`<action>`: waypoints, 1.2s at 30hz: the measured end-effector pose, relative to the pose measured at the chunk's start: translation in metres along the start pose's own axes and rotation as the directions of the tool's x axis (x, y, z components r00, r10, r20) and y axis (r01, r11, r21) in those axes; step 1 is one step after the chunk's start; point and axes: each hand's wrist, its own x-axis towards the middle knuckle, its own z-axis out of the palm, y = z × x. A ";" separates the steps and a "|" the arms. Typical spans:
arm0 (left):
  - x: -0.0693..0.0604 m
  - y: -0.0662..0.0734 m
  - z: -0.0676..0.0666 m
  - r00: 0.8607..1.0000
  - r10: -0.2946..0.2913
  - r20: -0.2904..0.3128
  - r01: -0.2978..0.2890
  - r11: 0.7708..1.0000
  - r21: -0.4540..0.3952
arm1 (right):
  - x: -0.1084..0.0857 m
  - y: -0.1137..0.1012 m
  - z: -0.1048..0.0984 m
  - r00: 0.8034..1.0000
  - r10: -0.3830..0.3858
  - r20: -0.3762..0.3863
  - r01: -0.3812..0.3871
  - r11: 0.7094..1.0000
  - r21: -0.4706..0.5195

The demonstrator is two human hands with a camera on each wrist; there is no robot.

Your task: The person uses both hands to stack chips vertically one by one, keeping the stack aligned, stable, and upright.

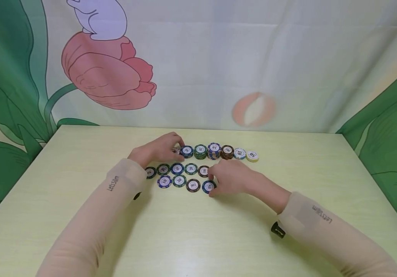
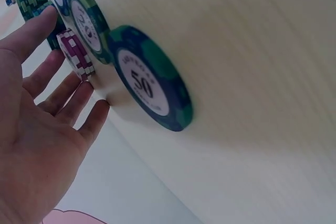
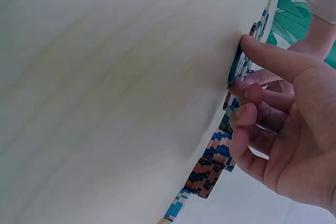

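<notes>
Poker chips lie in rows on the table. At the left end of the back row, my left hand (image 1: 161,148) holds a blue stack (image 1: 186,151) between thumb and fingertip; a purple-and-white stack (image 2: 76,56) stands beside the spread fingers of the left hand (image 2: 47,108). At the right end of the front row, my right hand (image 1: 234,177) pinches a blue chip marked 50 (image 1: 209,187) by its edges. The right wrist view shows the right hand (image 3: 289,114) with thumb and fingertip at that chip (image 3: 236,64), its other fingers curled.
Rightward along the back row stand green (image 1: 200,151), blue-and-tan (image 1: 214,151), brown (image 1: 227,152), light blue (image 1: 240,153) and yellow (image 1: 252,156) stacks. Single chips lie in two rows nearer, including a green chip (image 1: 179,181) and a brown chip (image 1: 193,185). A printed curtain (image 1: 198,69) hangs behind the table (image 1: 191,231).
</notes>
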 end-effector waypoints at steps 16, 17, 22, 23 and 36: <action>-0.001 -0.006 0.004 0.998 0.042 -0.041 -0.040 0.999 0.030 | -0.002 -0.013 0.005 1.000 0.000 -0.010 -0.001 0.998 -0.060; -0.001 -0.005 0.004 0.998 0.043 -0.041 -0.042 0.999 0.030 | -0.002 -0.013 0.006 1.000 -0.003 -0.014 0.002 0.998 -0.057; 0.000 -0.006 0.005 0.998 0.037 -0.043 -0.035 0.999 0.037 | -0.002 -0.009 0.007 0.999 -0.023 -0.037 0.021 0.999 -0.041; 0.000 -0.005 0.006 0.998 0.038 -0.044 -0.036 0.999 0.039 | -0.002 -0.008 0.007 0.999 -0.024 -0.041 0.022 0.999 -0.044; -0.001 -0.004 0.007 0.997 0.046 -0.059 -0.043 0.998 0.046 | 0.019 -0.002 0.001 0.991 -0.003 -0.131 -0.003 0.999 -0.046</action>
